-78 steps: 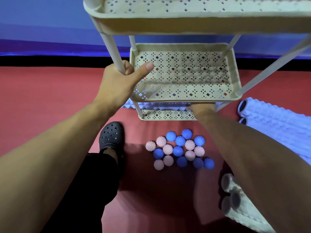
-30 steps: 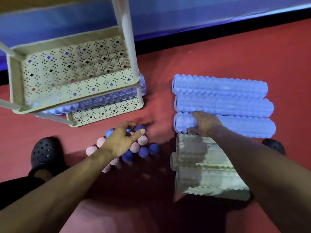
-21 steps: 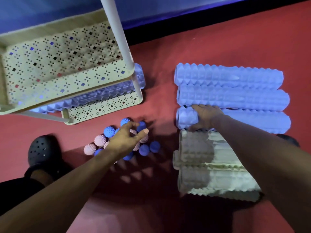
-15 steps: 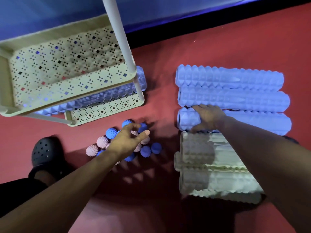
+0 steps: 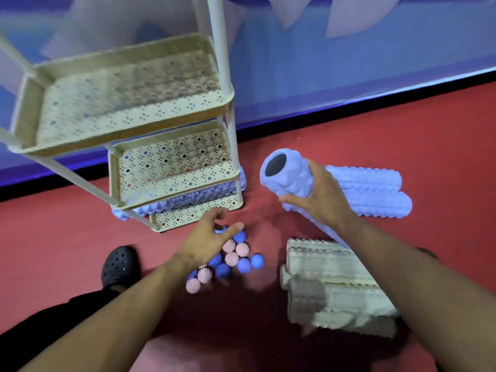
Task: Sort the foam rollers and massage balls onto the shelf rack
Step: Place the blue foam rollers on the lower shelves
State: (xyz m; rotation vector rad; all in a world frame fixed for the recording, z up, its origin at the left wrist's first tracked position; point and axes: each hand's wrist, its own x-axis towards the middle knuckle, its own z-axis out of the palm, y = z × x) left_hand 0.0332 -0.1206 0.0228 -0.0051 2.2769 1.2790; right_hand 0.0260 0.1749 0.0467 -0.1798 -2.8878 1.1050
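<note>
We have the pale blue ridged foam roller [image 5: 288, 175] in our right hand [image 5: 320, 200], fingers and thumb wrapped round its upper part, so that grip is full. The roller is lifted at a slant: its hollow dark end points up and toward the cream perforated plastic shelf rack [image 5: 171, 167], while its far end trails down under our forearm toward the floor. That long axis is what the coming move turns on, we judge: the rack stands to the left of the grip, just beside the raised end, and its lowest tier already carries one blue roller lying lengthwise, so ours must swing round to lie along a tier before it goes in. The right hand is plainly the nearer one to the load; our left hand [image 5: 208, 241] hangs with loosely spread fingers over the cluster of spiky pink and blue massage balls [image 5: 236, 257] on the red floor, holding nothing. Two more blue rollers [image 5: 375, 194] lie side by side behind the right hand, and cream-coloured ridged rollers [image 5: 327, 283] lie stacked near our right forearm.
</note>
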